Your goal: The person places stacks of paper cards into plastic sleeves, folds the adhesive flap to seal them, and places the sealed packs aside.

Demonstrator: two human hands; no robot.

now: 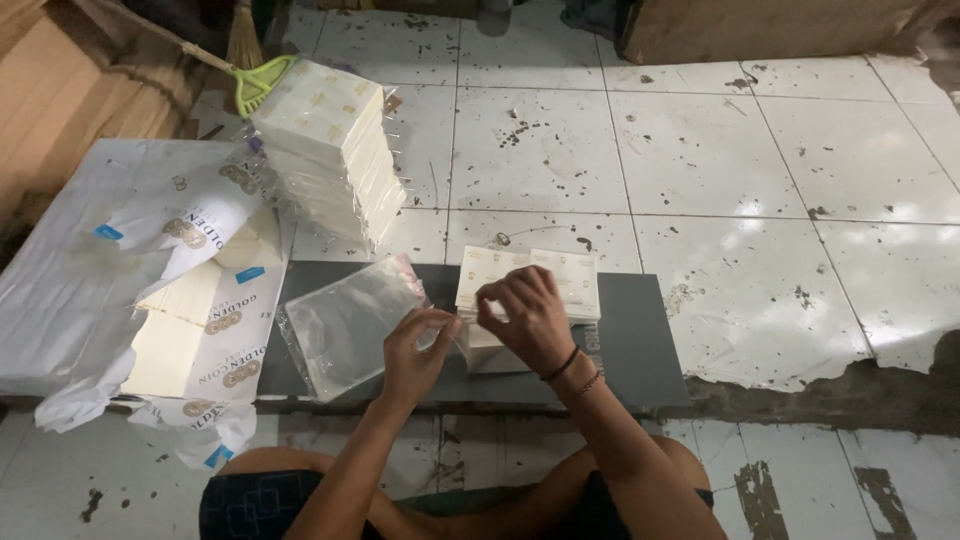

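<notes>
My left hand (415, 352) and my right hand (527, 315) meet over a dark grey board (640, 340) on the floor, fingers pinching a clear plastic sleeve with a cream card partly in it (468, 335). Just beyond my right hand lies a small stack of cream printed cards (560, 272). To the left of my left hand rests a pile of empty clear plastic sleeves (345, 322).
A tall leaning stack of bagged cream cards (330, 150) stands at the back left. Torn white wrapping paper with cream sheets (190, 310) lies on the left. A green broom (255, 80) lies behind. Worn white floor tiles (720, 160) surround the board.
</notes>
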